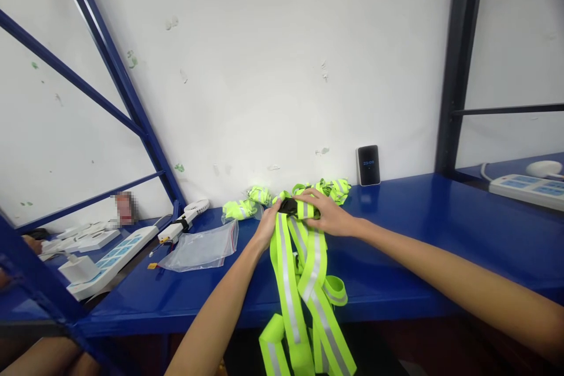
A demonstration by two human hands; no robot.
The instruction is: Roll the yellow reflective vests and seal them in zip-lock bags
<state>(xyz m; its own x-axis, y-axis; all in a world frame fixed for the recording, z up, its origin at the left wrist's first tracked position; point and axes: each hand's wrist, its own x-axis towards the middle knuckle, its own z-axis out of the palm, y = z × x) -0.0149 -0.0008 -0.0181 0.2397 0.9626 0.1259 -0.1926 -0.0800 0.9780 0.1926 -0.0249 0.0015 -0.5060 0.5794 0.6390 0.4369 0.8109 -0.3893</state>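
My left hand (267,224) grips the upper end of a neon yellow-green reflective strap vest (286,282) with silver stripes. At that end is a black part (288,207), partly covered by my fingers. My right hand (326,213) has its fingers closed over the bundled straps just to the right of it. From both hands the long straps hang loosely over the front edge of the blue table (396,247), some of them curled and twisted. Behind my hands lies a heap of similar green straps (337,189) against the wall.
Left of my hands are a clear zip bag (202,247), bagged green bundles (240,210) and a small white fan (197,207). A clock display (368,165) leans on the wall. Power strips (114,261) and blue frame posts (118,76) stand left; part of another person (48,357) shows lower left.
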